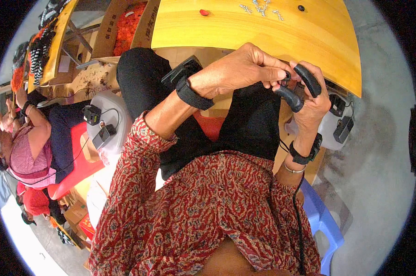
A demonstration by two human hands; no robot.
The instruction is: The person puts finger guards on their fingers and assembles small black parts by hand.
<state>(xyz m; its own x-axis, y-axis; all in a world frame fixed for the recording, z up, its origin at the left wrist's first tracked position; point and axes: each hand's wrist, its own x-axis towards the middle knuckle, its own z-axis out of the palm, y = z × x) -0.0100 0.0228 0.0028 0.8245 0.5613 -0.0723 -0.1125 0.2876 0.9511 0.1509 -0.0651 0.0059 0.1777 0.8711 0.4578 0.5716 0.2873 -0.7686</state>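
My right hand (317,99) is closed around a pair of pliers (307,80) with two thick, curved black grips. Their jaws are mostly hidden by my fingers. Beside them, the thumb and forefinger of my left hand (249,69) pinch a small dark piece (287,75), too small to make out fully. Both hands meet above my lap, just in front of the near edge of the yellow table (185,27). Each wrist wears a black strap.
Silvery small parts (263,8), a red piece (204,12) and a black round piece (301,8) lie on the tabletop. A cardboard box (100,34) of red items stands at the left, with another person (35,147) seated beyond. A blue stool (325,221) shows behind my right side.
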